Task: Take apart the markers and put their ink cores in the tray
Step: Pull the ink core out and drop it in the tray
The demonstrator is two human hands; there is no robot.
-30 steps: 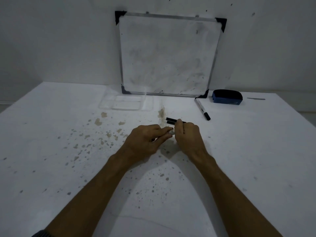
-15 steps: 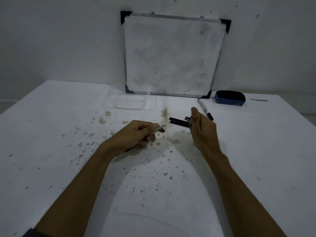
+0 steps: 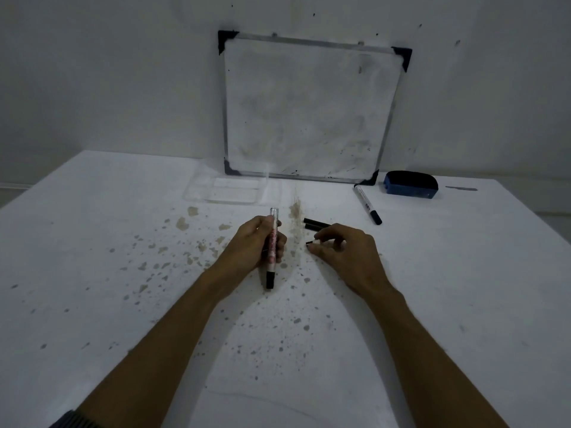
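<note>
My left hand (image 3: 258, 242) grasps an opened marker barrel (image 3: 272, 242); my right hand (image 3: 343, 251) pinches a small black end piece (image 3: 310, 242). The clear tray (image 3: 231, 193) looks empty, and one whole marker (image 3: 367, 203) waits.

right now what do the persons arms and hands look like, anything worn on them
Both forearms are bare, with no gloves, rings or watch visible on the left hand or the right hand. The only clothing showing is a dark, ribbed sleeve cuff pushed up the left arm at the bottom edge of the view.

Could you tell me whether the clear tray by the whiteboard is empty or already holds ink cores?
Empty, as far as visible: the tray shows only clear compartments, nothing dark inside.
</note>
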